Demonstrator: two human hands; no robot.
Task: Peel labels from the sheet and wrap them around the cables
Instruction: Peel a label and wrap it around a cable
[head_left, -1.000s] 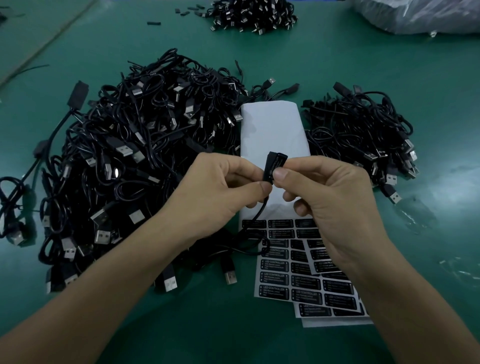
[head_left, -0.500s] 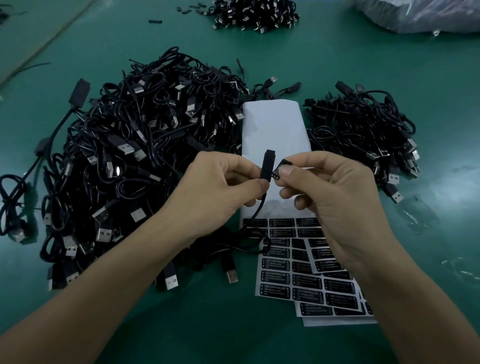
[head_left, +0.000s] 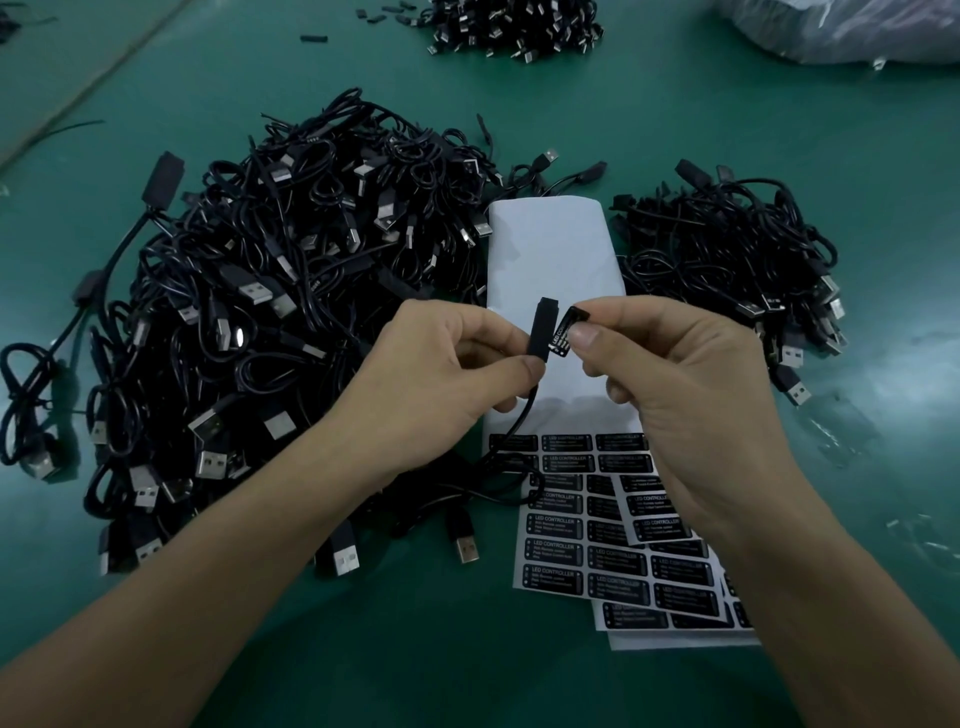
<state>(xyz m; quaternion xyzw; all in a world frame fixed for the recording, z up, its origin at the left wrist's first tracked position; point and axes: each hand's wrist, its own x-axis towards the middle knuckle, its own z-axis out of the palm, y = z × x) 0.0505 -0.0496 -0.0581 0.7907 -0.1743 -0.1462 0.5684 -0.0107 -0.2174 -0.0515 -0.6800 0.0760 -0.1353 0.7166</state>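
Mid-frame, my left hand (head_left: 431, 384) pinches the slim black plastic controller block (head_left: 542, 328), my right hand (head_left: 691, 395) pinches the black printed label (head_left: 566, 332) half-wrapped; next, press it closed.

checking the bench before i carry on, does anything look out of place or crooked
The label sheets lie stacked crooked, one small sheet tilted across the others. A few black bits lie loose on the mat, left of the far cable pile.
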